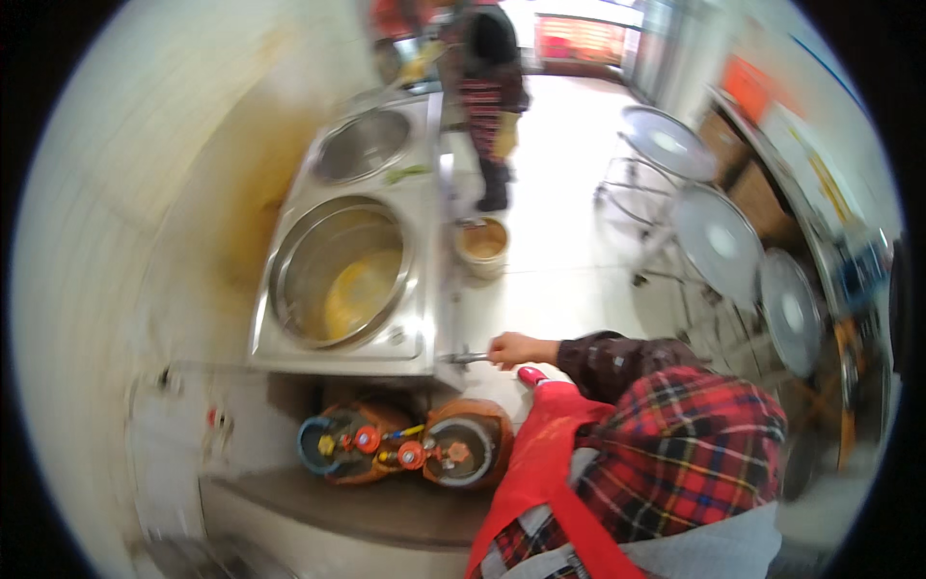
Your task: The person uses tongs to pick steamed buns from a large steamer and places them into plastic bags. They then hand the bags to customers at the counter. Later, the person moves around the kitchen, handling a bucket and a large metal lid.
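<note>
My right hand (515, 350) reaches left from a dark brown sleeve and is closed around a short grey metal rod or handle (474, 357). The rod's far end meets the near corner of a stainless-steel cooking station (427, 318); whether it is fixed there, I cannot tell. A large round metal pot or basin (289, 289) is set in the station, with shallow yellowish liquid (362, 293) at its bottom. My left hand is out of view.
Orange gas cylinders (499, 420) with red regulators (367, 438) stand below the station. A bucket (485, 250) is beside it. A person (492, 94) stands farther along. Round stools (716, 235) line the right, near a counter (781, 181).
</note>
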Motion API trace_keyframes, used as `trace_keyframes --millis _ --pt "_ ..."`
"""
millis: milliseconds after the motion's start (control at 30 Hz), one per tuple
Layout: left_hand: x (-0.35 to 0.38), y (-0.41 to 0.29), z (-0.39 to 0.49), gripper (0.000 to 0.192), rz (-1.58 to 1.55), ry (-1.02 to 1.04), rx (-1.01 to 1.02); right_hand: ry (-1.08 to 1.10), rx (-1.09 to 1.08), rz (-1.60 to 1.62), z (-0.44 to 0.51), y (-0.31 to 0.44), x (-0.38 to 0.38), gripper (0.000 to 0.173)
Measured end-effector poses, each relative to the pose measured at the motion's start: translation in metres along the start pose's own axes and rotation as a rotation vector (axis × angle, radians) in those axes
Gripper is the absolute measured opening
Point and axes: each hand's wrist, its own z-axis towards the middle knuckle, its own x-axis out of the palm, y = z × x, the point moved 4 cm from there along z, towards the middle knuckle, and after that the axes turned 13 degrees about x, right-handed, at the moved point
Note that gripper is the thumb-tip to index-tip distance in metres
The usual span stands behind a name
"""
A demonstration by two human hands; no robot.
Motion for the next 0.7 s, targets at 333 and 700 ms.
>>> trace_keyframes --millis 333,700 --pt "0.218 -0.003 -0.075 0.043 -0.048 0.339 0.083 -0.170 -0.173 0.323 -0.042 -0.068 -0.076 0.011" --pt "0.219 0.088 -0.080 0.042 -0.273 0.203 0.010 -0.635 0.116 0.205 -0.040 -0.263 -0.165 0.032"
